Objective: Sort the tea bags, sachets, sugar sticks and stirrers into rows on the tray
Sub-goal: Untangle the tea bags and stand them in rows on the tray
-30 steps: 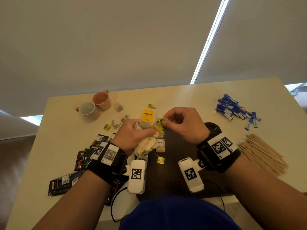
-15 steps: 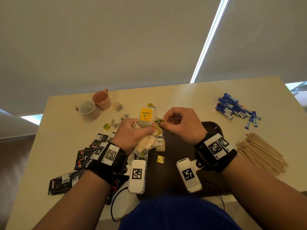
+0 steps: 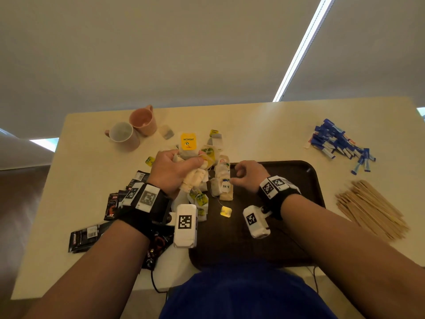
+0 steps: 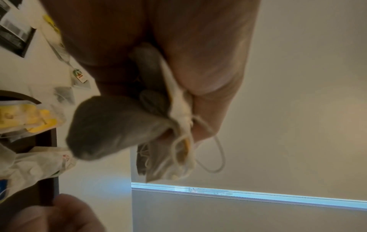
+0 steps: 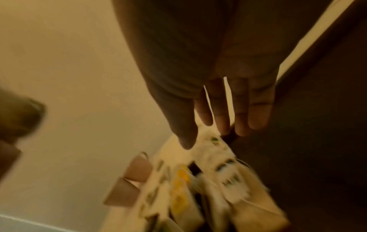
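Note:
My left hand (image 3: pixel 181 166) grips a bunch of tea bags (image 3: pixel 195 178) above the tray's left edge; a bag with a yellow label (image 3: pixel 188 143) sticks up out of it. In the left wrist view, bags and strings (image 4: pixel 178 125) are squeezed between thumb and fingers. My right hand (image 3: pixel 239 174) hovers low over the dark brown tray (image 3: pixel 299 180), its fingers (image 5: pixel 258 113) straight and holding nothing. It is right beside a few tea bags (image 3: pixel 224 185) lying at the tray's left side. A loose yellow tag (image 3: pixel 226 211) lies on the tray.
Blue sugar sticks (image 3: pixel 338 143) are heaped at the far right, wooden stirrers (image 3: pixel 368 208) nearer on the right. Black sachets (image 3: pixel 85 236) lie left of the tray. Two cups (image 3: pixel 128 132) stand at the far left, with loose tea bags (image 3: pixel 216 140) behind the tray.
My right hand has let go of the tea bag it was pinching at the left hand's bunch and dropped to the tray. The left hand has kept its grip.

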### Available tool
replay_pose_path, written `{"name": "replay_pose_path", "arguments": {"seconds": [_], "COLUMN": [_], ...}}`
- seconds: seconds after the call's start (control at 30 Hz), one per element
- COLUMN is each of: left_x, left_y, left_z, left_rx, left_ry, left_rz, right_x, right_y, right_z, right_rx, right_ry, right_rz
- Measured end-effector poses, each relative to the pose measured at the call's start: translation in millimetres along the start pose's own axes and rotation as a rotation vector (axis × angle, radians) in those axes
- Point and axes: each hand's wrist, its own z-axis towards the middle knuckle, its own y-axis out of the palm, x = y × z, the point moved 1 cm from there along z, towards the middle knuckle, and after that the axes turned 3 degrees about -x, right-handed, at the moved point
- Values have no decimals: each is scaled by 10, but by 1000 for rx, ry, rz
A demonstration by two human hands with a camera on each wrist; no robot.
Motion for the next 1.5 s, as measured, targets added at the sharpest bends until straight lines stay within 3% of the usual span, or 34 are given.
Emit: {"name": "replay_pose_path", "arguments": {"seconds": [0.1,0.27,0.7,1.17,1.37,1.5], "left_x": [-36,-73,-144,-234,-245,-247], "left_y": [0,1,-100,-16,29,-1], "left_z": [76,160,286,317,319,323], "left_rx": [-1,-23,-15,-23,-15,-10], "left_ry": [-20,-14,-47,-84,-74,-66], "left_rz": [14,10,-50,-85,-71,-90], "right_x": [78,-29,-240,235,208,158], "right_y": [213,484,578,178,145,119], "right_z": [134,271,477,425,379,326], "right_rx": [-35,0,-51,-22,-57,28], "right_ry": [111,162,117,112,96,81], "right_rz": [-56,-101,-311,-311,-305,-471]}}
